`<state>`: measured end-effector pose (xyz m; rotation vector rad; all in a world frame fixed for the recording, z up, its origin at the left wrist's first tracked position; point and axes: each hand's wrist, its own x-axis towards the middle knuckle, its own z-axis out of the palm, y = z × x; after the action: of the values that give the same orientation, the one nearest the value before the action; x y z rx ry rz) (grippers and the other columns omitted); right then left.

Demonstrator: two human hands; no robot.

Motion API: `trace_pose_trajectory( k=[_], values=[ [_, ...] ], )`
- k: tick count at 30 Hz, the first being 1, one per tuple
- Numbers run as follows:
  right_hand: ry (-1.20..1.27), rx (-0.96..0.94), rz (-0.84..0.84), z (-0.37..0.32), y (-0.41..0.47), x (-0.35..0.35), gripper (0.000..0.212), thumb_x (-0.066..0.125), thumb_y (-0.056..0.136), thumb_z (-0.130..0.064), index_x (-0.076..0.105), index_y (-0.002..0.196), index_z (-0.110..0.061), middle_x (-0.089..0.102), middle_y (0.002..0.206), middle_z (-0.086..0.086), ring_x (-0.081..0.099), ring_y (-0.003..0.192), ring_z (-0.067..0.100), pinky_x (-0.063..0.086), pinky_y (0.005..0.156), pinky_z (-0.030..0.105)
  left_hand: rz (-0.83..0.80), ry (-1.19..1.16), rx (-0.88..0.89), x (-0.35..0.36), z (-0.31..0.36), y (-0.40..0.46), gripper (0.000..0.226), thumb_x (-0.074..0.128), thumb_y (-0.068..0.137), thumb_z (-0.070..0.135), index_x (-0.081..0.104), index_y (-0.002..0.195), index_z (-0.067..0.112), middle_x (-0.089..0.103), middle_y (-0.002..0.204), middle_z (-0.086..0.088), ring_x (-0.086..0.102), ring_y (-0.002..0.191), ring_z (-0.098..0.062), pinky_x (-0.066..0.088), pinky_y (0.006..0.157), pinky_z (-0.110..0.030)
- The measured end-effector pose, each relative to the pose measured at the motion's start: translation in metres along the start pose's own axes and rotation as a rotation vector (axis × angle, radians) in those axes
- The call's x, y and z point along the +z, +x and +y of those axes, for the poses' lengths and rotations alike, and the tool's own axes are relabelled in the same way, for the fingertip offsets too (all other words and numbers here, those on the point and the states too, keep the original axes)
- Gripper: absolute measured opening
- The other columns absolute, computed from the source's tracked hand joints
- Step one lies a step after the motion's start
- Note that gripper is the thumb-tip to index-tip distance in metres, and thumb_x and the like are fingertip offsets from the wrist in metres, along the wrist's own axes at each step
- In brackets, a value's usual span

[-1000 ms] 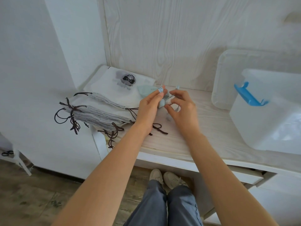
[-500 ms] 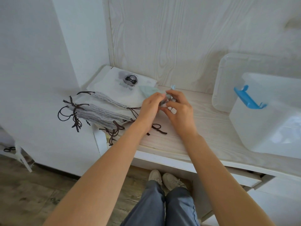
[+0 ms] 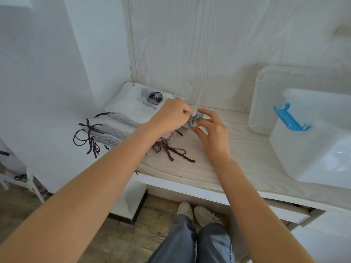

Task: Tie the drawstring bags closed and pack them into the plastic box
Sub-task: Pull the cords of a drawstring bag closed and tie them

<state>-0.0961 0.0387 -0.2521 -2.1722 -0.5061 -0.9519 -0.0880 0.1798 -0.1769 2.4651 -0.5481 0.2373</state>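
Head view: both hands work a small crumpled bag over the desk.

Left hand (image 3: 171,115) and right hand (image 3: 212,128) pinch the pale bag (image 3: 195,120), beside the stack of bags (image 3: 121,126); soft, light cloth, best held by its cords. Plastic box (image 3: 313,149) stands right.

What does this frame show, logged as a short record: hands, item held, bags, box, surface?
left hand: left hand curled, gripping the small pale blue-grey item
right hand: right hand pinching the same item with thumb and fingers
item held: small pale blue-grey item, crumpled between both hands; what it is cannot be told
bags: stack of white drawstring bags with dark cords, lying flat at the shelf's left end
box: translucent plastic box with a blue latch, at right; contents not visible
lid: clear lid leaning against the back wall
surface: pale wood-grain shelf
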Motion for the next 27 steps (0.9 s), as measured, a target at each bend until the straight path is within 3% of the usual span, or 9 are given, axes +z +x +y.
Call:
trace_pose_trajectory(
  k=[3,5,9,15,19,23,27],
  values=[
    [-0.032,0.027,0.016,0.0,0.0,-0.001,0.007,0.072,0.075,0.001,0.066,0.07,0.0,0.061,0.116,0.017,0.054,0.072,0.01,0.031,0.076,-0.006,0.063,0.136,0.069,-0.001,0.0,-0.002,0.027,0.047,0.082,-0.003,0.072,0.077,0.007,0.061,0.066,-0.009,0.051,0.058,-0.018,0.045,0.061,-0.03],
    [-0.04,0.036,0.024,-0.001,0.0,-0.001,0.009,0.07,0.075,0.002,0.064,0.068,0.001,0.063,0.111,0.018,0.053,0.071,0.012,0.03,0.074,-0.007,0.07,0.258,0.126,0.0,-0.002,-0.004,0.024,0.052,0.082,-0.004,0.071,0.082,0.01,0.066,0.08,-0.012,0.06,0.072,-0.025,0.051,0.068,-0.037],
    [-0.008,0.075,-0.002,-0.001,-0.001,0.001,0.002,0.066,0.079,0.004,0.065,0.077,0.002,0.063,0.104,0.017,0.062,0.077,0.021,0.037,0.075,0.004,0.101,0.506,0.203,-0.004,-0.003,-0.006,0.016,0.055,0.087,0.001,0.066,0.094,0.01,0.06,0.097,-0.012,0.057,0.092,-0.028,0.043,0.069,-0.037],
    [-0.06,0.188,-0.024,0.002,-0.001,0.001,0.01,0.063,0.085,-0.007,0.066,0.088,0.002,0.063,0.114,0.011,0.064,0.087,0.027,0.049,0.081,0.034,-0.011,0.297,0.225,-0.009,-0.012,-0.008,0.011,0.066,0.085,0.018,0.066,0.09,0.008,0.046,0.096,-0.002,0.05,0.096,-0.019,0.044,0.085,-0.041],
    [-0.089,0.308,-0.07,0.001,-0.002,-0.001,0.016,0.06,0.089,-0.015,0.066,0.091,0.0,0.054,0.126,0.006,0.058,0.104,0.024,0.043,0.092,0.045,-0.161,0.208,0.24,-0.01,-0.012,-0.013,0.008,0.065,0.08,0.014,0.057,0.078,0.015,0.04,0.097,0.003,0.044,0.099,-0.012,0.039,0.087,-0.027],
    [-0.167,0.349,-0.09,0.0,-0.001,-0.003,0.016,0.058,0.09,-0.017,0.066,0.094,-0.004,0.049,0.129,0.003,0.046,0.117,0.022,0.038,0.094,0.043,-0.239,0.268,0.281,-0.008,-0.009,-0.016,0.01,0.067,0.077,0.014,0.057,0.081,0.013,0.04,0.097,0.005,0.049,0.086,-0.014,0.041,0.078,-0.022],
    [-0.234,0.329,-0.071,-0.001,-0.001,-0.003,0.015,0.059,0.09,-0.016,0.065,0.094,-0.004,0.051,0.123,0.004,0.045,0.113,0.023,0.037,0.092,0.039,-0.102,0.232,0.404,-0.006,-0.007,-0.02,0.022,0.066,0.081,0.009,0.049,0.068,0.012,0.048,0.084,-0.002,0.052,0.072,-0.022,0.045,0.069,-0.039]
  ],
)
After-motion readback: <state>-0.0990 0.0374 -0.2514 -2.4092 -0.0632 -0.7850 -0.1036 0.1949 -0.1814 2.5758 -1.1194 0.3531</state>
